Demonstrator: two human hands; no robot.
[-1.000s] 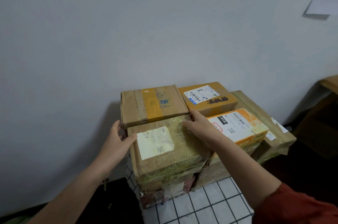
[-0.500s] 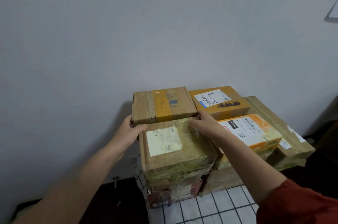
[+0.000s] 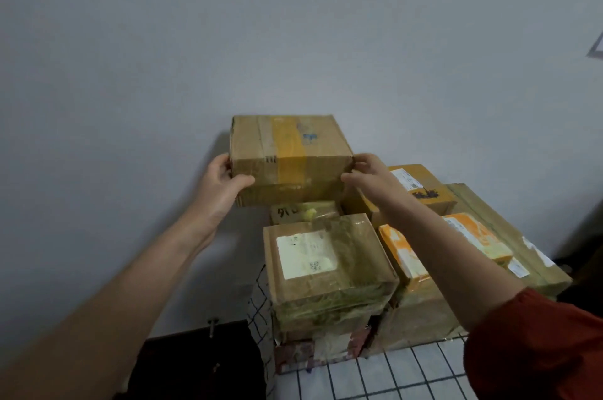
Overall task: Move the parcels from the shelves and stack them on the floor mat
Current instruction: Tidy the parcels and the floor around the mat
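Observation:
A brown cardboard parcel with a yellow tape stripe [image 3: 290, 158] is lifted above the pile, close to the grey wall. My left hand [image 3: 220, 182] grips its left end and my right hand [image 3: 367, 172] grips its right end. Below it a small brown box with handwriting [image 3: 300, 212] shows. A parcel wrapped in clear tape with a white label [image 3: 326, 265] sits at the pile's front. An orange-and-white parcel [image 3: 404, 252] and a brown box with a label [image 3: 421, 184] lie to the right, partly hidden by my right arm.
The parcels rest on a white wire-grid shelf top [image 3: 375, 373]. A long flat brown parcel [image 3: 528, 256] lies at the far right. A dark object [image 3: 195, 360] stands low on the left against the wall.
Both hands left the taped front parcel, took hold of the yellow-striped parcel behind it and raised it off the pile, uncovering a small box beneath.

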